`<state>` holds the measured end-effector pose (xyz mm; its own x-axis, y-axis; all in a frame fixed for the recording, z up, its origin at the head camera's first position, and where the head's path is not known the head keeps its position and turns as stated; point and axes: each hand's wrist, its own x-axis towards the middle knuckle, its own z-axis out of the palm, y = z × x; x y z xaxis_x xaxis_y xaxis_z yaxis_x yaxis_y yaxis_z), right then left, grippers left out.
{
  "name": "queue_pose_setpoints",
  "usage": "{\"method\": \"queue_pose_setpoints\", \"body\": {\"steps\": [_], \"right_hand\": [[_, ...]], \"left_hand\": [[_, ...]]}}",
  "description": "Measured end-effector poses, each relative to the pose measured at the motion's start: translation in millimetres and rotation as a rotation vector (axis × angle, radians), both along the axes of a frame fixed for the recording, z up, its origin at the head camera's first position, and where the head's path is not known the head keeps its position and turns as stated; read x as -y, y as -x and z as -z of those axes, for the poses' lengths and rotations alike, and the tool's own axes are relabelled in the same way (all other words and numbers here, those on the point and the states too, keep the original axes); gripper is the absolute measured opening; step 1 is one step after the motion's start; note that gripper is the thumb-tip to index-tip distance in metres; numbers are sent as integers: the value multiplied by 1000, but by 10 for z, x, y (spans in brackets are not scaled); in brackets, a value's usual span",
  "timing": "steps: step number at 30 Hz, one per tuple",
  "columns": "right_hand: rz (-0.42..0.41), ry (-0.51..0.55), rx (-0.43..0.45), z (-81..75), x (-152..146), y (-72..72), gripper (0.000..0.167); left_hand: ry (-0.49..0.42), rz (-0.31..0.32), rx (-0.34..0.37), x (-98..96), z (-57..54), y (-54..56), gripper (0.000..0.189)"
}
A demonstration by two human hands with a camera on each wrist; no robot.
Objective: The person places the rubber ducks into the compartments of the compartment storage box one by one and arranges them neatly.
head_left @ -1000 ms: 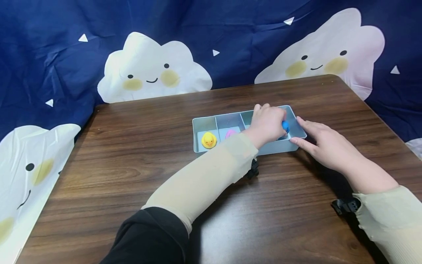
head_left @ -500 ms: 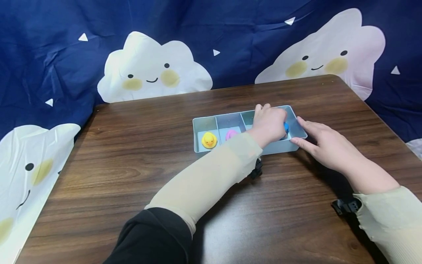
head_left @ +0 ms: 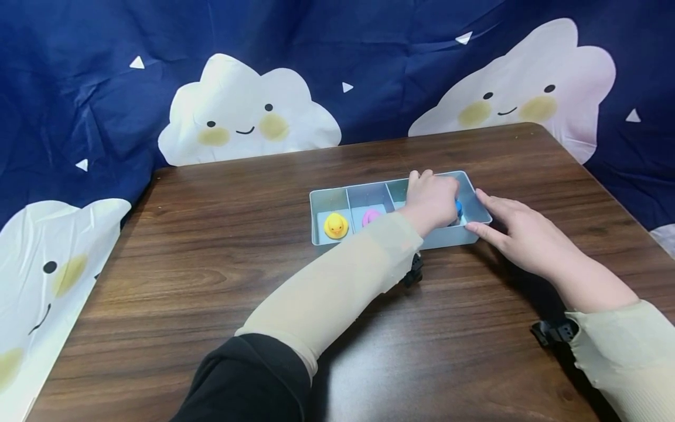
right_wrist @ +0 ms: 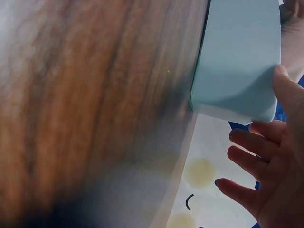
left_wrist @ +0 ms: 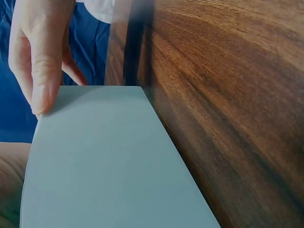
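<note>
A pale blue-grey divided box (head_left: 453, 237) lies on the wooden table. My left hand (head_left: 432, 199) reaches down into its right part with curled fingers. Beneath that hand, a small blue toy (head_left: 459, 209) shows partly at the fingers; most of it is hidden. The right hand (head_left: 519, 234) touches the box's right end with nearly straight fingers. Its thumb (right_wrist: 283, 88) rests at the near corner, and the other fingers spread by the end wall. In the left compartment sits a yellow rubber duck (head_left: 336, 225); a pink toy (head_left: 371, 217) is in the compartment beside it, partly behind the left sleeve.
The dark brown wooden table (head_left: 211, 264) spreads around the box. Behind it hangs a blue cloth (head_left: 369, 35) with white smiling clouds. The left forearm in a cream sleeve (head_left: 337, 281) crosses in front of the box.
My left hand has shifted slightly right, and the blue toy sits a little lower in the box. The right hand stays at the box's end.
</note>
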<state>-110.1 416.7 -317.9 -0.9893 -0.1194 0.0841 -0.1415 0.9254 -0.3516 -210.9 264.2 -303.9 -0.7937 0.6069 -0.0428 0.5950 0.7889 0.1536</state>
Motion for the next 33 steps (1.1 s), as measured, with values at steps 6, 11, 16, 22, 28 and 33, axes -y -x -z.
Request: {"method": "queue_pose_setpoints", "body": {"steps": [6,11,16,22,28,33], "right_hand": [[9,-1,-7,-19,-6,-12,74],[8,4,-6,-11,3,-20,73],[10,9,6,-12,15,-24,74],[10,11,7,-5,22,-27,74],[8,7,2,-3,31,-37,74],[21,2,34,-10,32,-33,76]], "left_hand": [[10,1,-2,-31,-15,-4,4],[13,-6,4,-28,-10,-12,3],[18,-9,-1,-23,5,-12,5],[20,-2,-6,-15,8,-20,5],[16,17,-38,42,-40,-35,15],[-82,6,-64,232,-291,-17,35]]}}
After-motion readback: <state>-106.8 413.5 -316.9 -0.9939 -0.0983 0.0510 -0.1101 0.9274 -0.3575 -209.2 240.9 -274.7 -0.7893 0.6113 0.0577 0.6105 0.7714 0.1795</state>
